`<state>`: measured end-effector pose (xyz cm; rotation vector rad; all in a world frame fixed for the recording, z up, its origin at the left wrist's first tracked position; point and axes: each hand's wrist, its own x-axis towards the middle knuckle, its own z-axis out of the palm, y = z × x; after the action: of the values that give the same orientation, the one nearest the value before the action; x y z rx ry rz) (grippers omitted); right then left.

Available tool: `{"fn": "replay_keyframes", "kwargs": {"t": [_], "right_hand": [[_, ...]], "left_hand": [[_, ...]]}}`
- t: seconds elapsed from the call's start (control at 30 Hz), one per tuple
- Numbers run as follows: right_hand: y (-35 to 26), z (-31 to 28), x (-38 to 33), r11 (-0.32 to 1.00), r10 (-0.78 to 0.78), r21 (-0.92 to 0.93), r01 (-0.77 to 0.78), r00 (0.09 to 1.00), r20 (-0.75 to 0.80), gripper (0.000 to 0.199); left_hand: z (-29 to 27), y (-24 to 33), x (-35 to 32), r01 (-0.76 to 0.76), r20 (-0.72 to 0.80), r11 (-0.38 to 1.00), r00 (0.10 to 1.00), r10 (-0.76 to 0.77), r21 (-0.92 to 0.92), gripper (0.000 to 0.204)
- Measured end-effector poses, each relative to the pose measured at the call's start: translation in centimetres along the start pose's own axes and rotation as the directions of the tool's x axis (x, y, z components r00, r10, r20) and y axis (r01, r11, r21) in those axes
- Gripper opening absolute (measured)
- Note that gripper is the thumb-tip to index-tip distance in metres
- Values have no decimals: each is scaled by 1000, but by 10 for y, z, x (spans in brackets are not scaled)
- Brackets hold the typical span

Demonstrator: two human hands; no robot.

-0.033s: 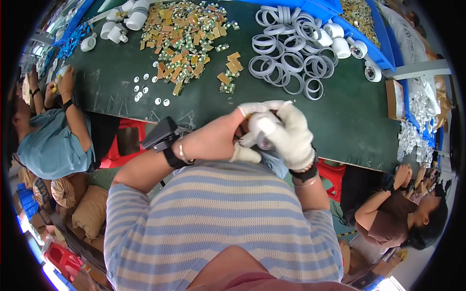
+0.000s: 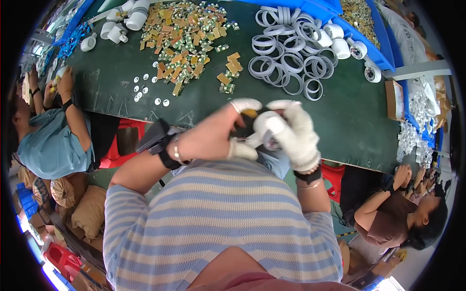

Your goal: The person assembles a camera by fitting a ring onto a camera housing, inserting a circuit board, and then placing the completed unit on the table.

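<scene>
My right hand (image 2: 300, 138), in a white knit glove, is closed around a white round plastic housing (image 2: 264, 124) in front of my chest, at the table's near edge. To its left, my left hand (image 2: 208, 135) is bare except for white covers on the thumb and a fingertip. Its fingers curl around something with an orange-yellow part (image 2: 249, 113), blurred and mostly hidden. The left thumb lies close to the housing; whether it touches is unclear. Beyond my hands lie a heap of small circuit boards (image 2: 187, 36) and a pile of translucent rings (image 2: 292, 83).
White housings (image 2: 137, 20) stand at the far left, and more (image 2: 341, 47) at the far right beside a blue bin (image 2: 383, 60). Small white discs (image 2: 145, 90) lie left of the boards. A co-worker (image 2: 53, 136) sits on my left, another (image 2: 388, 218) on my right.
My hands have moved slightly apart. The right one, with the white housing, has shifted a little right and down; the left one has moved slightly left, and the orange-yellow part shows more.
</scene>
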<state>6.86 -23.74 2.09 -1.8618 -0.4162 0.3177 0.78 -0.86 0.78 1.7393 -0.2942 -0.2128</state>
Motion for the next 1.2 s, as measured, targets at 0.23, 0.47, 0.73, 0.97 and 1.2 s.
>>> {"fn": "replay_keyframes", "kwargs": {"t": [0.23,0.47,0.73,0.97,1.2], "right_hand": [[29,-48,21,813,-125,-582,-22,970,-210,29],[17,-31,-20,614,-426,-736,285,905,-4,30],[35,-3,-27,521,-459,-818,242,888,-30,29],[22,-6,-14,734,-506,-570,370,857,-96,11],[-6,0,6,916,-357,-161,368,929,96,10]], "left_hand": [[-56,-39,28,-14,-125,525,966,228,851,26],[-52,-54,29,6,-124,603,980,154,797,30],[-56,-43,33,-65,-11,623,993,117,779,29],[-27,-29,17,42,-174,942,985,17,333,20],[-11,-7,-5,43,23,988,999,-40,-150,31]]}}
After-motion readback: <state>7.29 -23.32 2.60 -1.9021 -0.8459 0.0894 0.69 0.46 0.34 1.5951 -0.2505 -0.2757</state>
